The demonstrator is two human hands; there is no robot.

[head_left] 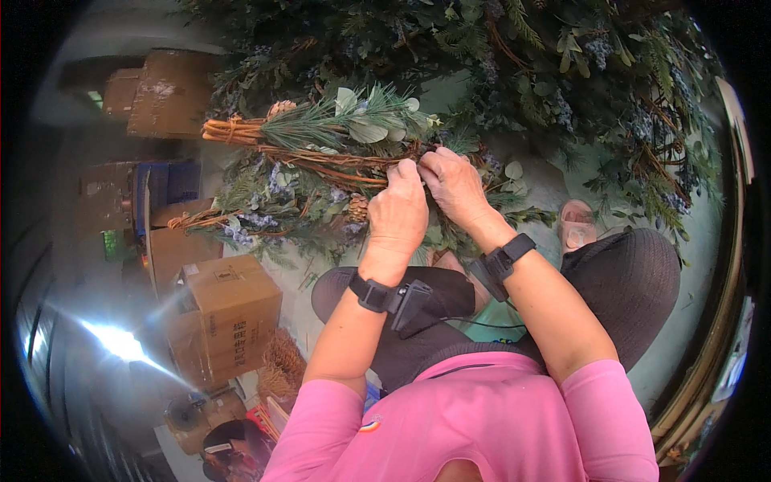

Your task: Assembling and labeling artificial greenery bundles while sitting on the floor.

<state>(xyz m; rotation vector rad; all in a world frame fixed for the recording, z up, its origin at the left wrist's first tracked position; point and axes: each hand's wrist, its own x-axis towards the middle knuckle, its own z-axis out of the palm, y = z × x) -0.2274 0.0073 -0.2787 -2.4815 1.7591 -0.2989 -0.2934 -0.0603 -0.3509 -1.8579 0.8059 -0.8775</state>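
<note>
At far left a cardboard box sits on the floor, and above it a bundle of twigs and greenery lies with its long axis running left to right, tied stem ends pointing left and leafy end reaching toward the hands. The left hand has its grip closed on the bundle's reddish stems just below the leaves, while the right hand, touching it, pinches the same spot from the right, so both are equally near. A heap of greenery lies beyond.
</note>
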